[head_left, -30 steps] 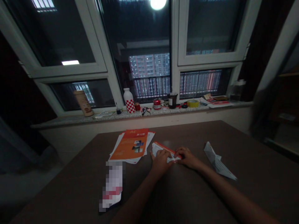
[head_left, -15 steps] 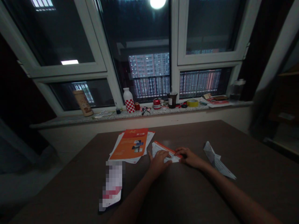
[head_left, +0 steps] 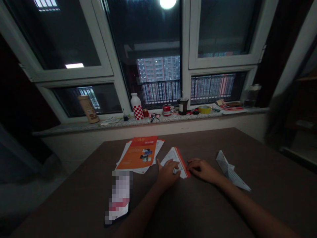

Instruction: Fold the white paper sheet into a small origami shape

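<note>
A sheet of paper (head_left: 182,161), folded to a triangle with a white face and an orange strip along its right edge, lies on the dark table. My left hand (head_left: 168,172) rests on its lower left part with the fingers spread. Beside the orange edge is my right hand (head_left: 201,169), its fingers loosely bent and apart, fingertips at or very near the paper's lower right side. Further right lies a folded white paper piece (head_left: 230,172) with pointed ends, touched by neither hand.
Left of the paper is a stack of sheets topped by an orange booklet (head_left: 138,153). A phone (head_left: 120,195), partly pixelated, lies nearer to me. Along the windowsill stand a checkered bottle (head_left: 137,107), a tan flask (head_left: 88,109), a dark cup (head_left: 182,107) and yellow tape (head_left: 204,109).
The folded paper has turned clockwise, so its orange edge now runs steeply down the right side. My right hand has shifted slightly right, off the paper's top; my left hand stays on it.
</note>
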`<move>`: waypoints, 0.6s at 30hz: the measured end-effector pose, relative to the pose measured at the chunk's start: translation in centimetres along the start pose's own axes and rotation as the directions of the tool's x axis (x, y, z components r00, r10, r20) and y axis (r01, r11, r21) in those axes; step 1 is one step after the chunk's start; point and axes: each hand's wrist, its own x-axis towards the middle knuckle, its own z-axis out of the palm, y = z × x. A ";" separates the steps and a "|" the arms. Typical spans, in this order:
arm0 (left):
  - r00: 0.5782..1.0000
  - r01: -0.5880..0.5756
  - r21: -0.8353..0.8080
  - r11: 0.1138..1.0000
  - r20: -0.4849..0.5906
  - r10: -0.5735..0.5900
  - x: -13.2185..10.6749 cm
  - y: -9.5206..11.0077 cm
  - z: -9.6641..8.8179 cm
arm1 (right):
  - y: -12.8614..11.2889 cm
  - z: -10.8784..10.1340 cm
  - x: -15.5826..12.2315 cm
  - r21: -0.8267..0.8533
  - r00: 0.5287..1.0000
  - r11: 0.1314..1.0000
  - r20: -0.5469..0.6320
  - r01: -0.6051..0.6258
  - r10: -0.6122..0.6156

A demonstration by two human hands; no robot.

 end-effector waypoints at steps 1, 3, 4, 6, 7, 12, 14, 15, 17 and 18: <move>1.000 0.002 -0.013 1.000 0.008 -0.002 0.0 -0.1 0.0 | 0.0 -0.1 -0.1 0.015 1.000 1.000 -0.003 -0.002 0.002; 0.999 -0.001 -0.035 0.999 0.034 0.002 0.1 -0.4 -0.3 | 0.1 0.0 -0.3 0.034 1.000 0.999 -0.020 -0.003 0.004; 0.998 -0.007 -0.047 0.999 0.059 0.010 0.2 -0.5 -0.5 | 0.3 0.1 -0.3 0.031 0.999 1.000 -0.038 -0.001 0.002; 0.991 -0.025 -0.084 0.996 0.130 0.036 0.2 -0.7 -1.0 | 0.8 0.4 -0.4 -0.005 0.996 1.000 -0.088 -0.001 0.001; 0.983 -0.037 -0.110 0.993 0.175 0.056 0.2 -0.7 -1.3 | 1.0 0.6 -0.4 -0.032 0.994 0.999 -0.109 -0.005 0.002; 0.953 -0.086 -0.194 0.977 0.269 0.138 0.0 -0.5 -2.3 | 2.0 1.5 -0.5 -0.131 0.989 0.988 -0.133 -0.076 0.058; 0.958 -0.104 -0.174 0.979 0.245 0.146 0.0 -0.7 -2.1 | 2.1 1.5 -0.5 -0.156 0.992 0.983 -0.100 -0.094 0.079; 0.961 -0.114 -0.152 0.982 0.234 0.147 0.0 -0.9 -1.9 | 2.0 1.5 -0.5 -0.170 0.993 0.980 -0.087 -0.100 0.086; 0.976 -0.089 -0.058 0.994 0.195 0.099 0.2 -1.4 -1.4 | 1.8 1.1 -0.5 -0.198 0.993 0.975 -0.079 -0.102 0.088; 0.986 -0.061 -0.005 0.998 0.153 0.061 0.2 -1.7 -1.2 | 1.5 0.9 -0.5 -0.209 0.994 0.974 -0.076 -0.091 0.076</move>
